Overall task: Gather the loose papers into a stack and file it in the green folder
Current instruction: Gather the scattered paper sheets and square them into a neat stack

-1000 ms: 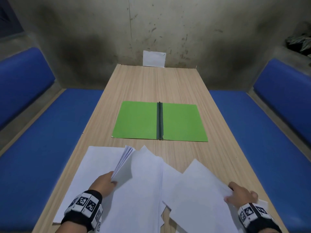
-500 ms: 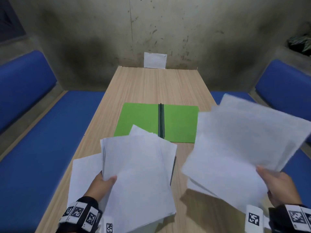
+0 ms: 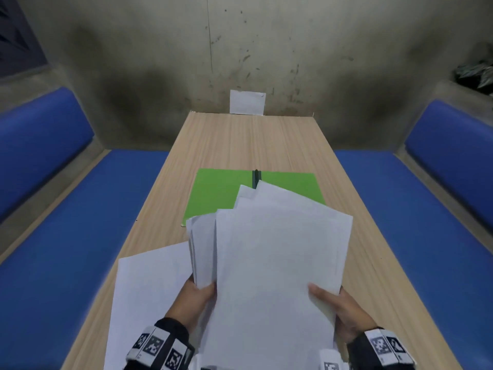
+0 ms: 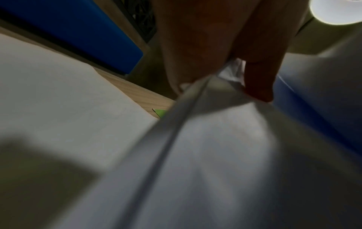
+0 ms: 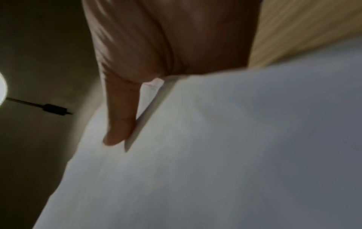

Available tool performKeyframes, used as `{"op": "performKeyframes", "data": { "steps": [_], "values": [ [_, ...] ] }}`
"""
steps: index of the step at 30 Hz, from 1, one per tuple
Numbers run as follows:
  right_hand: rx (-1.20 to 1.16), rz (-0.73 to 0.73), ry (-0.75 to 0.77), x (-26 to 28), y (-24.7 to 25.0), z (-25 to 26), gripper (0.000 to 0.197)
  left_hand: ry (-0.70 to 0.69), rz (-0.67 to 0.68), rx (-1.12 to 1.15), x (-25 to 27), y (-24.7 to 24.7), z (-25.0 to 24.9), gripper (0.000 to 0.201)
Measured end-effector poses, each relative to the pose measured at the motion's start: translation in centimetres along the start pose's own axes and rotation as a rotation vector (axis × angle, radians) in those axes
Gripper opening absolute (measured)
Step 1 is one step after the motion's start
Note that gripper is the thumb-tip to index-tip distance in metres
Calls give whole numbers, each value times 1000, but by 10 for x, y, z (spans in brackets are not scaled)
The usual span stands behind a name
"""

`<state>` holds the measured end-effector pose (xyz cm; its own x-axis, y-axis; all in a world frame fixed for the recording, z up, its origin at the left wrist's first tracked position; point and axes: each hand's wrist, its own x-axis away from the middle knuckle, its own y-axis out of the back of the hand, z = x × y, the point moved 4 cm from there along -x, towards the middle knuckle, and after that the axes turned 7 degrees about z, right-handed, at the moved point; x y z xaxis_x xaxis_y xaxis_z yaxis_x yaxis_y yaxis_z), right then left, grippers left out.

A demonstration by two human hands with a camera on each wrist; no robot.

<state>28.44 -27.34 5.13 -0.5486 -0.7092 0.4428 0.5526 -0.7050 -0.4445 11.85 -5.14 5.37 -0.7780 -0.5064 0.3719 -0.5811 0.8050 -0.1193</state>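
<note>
Two hands, one uneven sheaf of papers (image 3: 277, 263) lifted just on your side of the green folder (image 3: 216, 196).

Your left hand (image 3: 197, 303) grips the sheaf's left edge, thumb on top and fingers hidden beneath; your right hand (image 3: 344, 313) grips its right edge, thumb (image 3: 318, 291) pressed flat on the top sheet, the other fingers curled under. The sheets are fanned and misaligned, and their far corners overlap the folder's near edge and the lower part of its dark spine (image 3: 256, 178). The folder lies open and flat on the wooden table (image 3: 240, 140). One loose sheet (image 3: 152, 284) still lies on the table nearer you than the folder, to its left, partly under the held sheaf. Beyond the folder, a small white card (image 3: 247, 102) stands against the wall.
</note>
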Motion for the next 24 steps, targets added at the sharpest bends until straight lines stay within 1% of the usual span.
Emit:
{"op": "performKeyframes", "data": {
  "steps": [1,2,4,5,6,7,8,9,10,11,13,14,15,16,18,19,22,24],
  "values": [
    [14,27,-35,1,-4,-2,67,-10,-12,-16,0,-2,0,44],
    [39,45,-55,0,-7,-4,72,-6,-23,-48,1,-5,-3,46],
    [146,25,-52,-1,-13,-6,94,-37,-56,-62,4,-8,-7,41],
    [193,-1,-31,-2,-15,-5,101,-64,-53,-43,8,-11,-9,36],
    [209,-32,4,-3,-17,-4,104,-94,-49,-33,11,-11,-11,43],
    [238,-61,49,-3,-18,0,105,-134,-38,-1,16,-13,-15,66],
    [248,-86,95,-2,-19,5,102,-200,-19,-32,18,-10,-16,81],
    [265,-100,143,0,-21,11,94,-287,-22,-68,23,-8,-25,81],
    [276,-88,176,3,-26,17,82,-395,-38,-147,29,-5,-35,71],
    [287,-65,200,7,-31,22,70,-423,39,-129,34,-11,-44,65],
    [277,-16,223,10,-36,27,58,-383,147,-196,38,-22,-56,64],
    [289,-5,230,11,-36,28,57,-412,156,-248,35,-23,-56,57],
    [334,-11,233,12,-36,28,57,-417,149,-252,35,-24,-57,45],
    [384,-16,232,13,-35,29,55,-406,118,-251,35,-20,-57,39],
    [451,-14,251,16,-34,32,45,-391,108,-205,36,-15,-57,33],
    [455,1,278,19,-34,34,48,-399,117,-183,36,-13,-56,30],
    [415,33,329,23,-31,36,75,-384,105,-95,34,-6,-50,49],
    [395,52,328,23,-30,32,83,-376,111,-89,35,-7,-50,50]
  ]
}}
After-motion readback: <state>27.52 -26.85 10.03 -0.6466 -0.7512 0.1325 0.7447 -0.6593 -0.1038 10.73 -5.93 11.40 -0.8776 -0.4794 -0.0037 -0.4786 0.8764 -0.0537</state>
